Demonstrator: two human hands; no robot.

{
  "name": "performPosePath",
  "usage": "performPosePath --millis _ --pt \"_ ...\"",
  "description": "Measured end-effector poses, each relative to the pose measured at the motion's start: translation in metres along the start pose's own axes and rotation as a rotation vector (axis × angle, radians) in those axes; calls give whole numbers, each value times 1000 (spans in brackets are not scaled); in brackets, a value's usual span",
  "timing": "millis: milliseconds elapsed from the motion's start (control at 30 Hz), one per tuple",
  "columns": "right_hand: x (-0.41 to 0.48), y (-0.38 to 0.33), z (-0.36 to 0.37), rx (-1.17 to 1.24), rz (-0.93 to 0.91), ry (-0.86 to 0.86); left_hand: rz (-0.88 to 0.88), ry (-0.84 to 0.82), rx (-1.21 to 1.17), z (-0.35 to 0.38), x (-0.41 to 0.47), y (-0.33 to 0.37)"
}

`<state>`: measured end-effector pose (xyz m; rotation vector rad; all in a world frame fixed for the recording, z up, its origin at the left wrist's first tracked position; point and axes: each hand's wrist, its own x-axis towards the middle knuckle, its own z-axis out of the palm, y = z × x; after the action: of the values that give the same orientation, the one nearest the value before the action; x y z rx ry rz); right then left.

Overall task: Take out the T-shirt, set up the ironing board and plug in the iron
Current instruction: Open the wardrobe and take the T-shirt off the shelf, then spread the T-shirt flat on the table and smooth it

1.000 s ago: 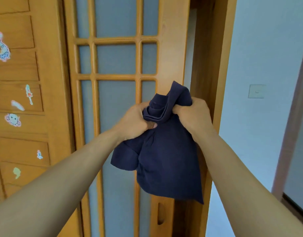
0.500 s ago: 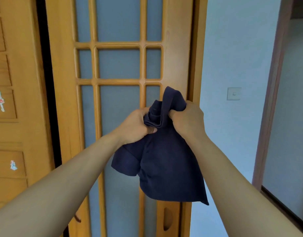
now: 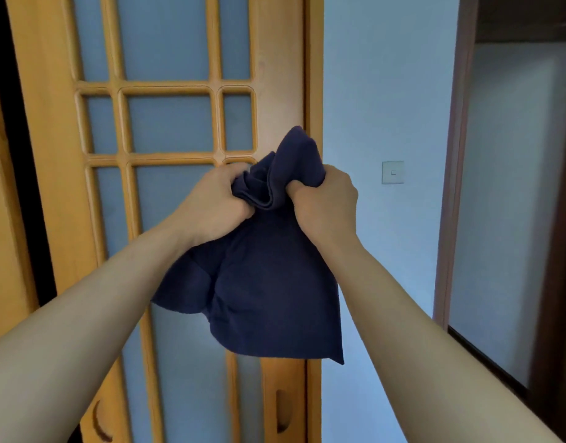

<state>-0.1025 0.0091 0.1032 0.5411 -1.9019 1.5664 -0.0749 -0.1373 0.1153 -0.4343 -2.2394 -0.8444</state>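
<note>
A navy-blue T-shirt (image 3: 259, 292) hangs bunched in front of me at chest height. My left hand (image 3: 213, 207) grips its upper edge on the left. Close beside it, my right hand (image 3: 325, 204) grips the upper edge on the right, and a fold of cloth sticks up between the two fists. The rest of the shirt droops below the hands, one sleeve bulging out at the lower left. No ironing board or iron is in view.
A wooden wardrobe door (image 3: 166, 123) with frosted glass panes fills the left and centre behind the shirt. To its right is a pale blue wall with a white switch (image 3: 393, 172). A dark-framed doorway (image 3: 511, 203) opens at the far right.
My view has swung to the right: the wardrobe slid left, the stickered drawers left the picture, and the doorway came in. Both hands keep the same hold on the shirt.
</note>
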Motion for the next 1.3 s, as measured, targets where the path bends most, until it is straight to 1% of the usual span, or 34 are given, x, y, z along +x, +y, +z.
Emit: performPosePath --millis 167,233,300,367,467,533,600,700,900,1133,1300 --pt "8 2 -44 73 17 153 198 151 164 27 13 43" --pt "15 5 -68 82 18 233 273 136 220 46 21 64" --pt "20 13 -91 60 32 291 310 82 250 67 32 80" --pt "24 25 -116 8 73 351 309 4 238 92 44 93" --pt "22 47 -155 -64 155 435 294 -111 186 134 62 103" --pt "19 61 -182 -112 199 479 293 -222 128 166 72 107" --pt "16 75 -207 -154 235 499 289 -310 90 198 81 110" --pt "13 97 -240 -223 272 544 307 -389 30 246 91 115" --pt "13 141 -305 -264 352 625 300 -573 -76 332 103 141" --pt "27 191 -390 -336 402 704 308 -628 -156 431 122 194" --pt "21 210 -454 -415 451 786 377 -649 -260 501 127 243"
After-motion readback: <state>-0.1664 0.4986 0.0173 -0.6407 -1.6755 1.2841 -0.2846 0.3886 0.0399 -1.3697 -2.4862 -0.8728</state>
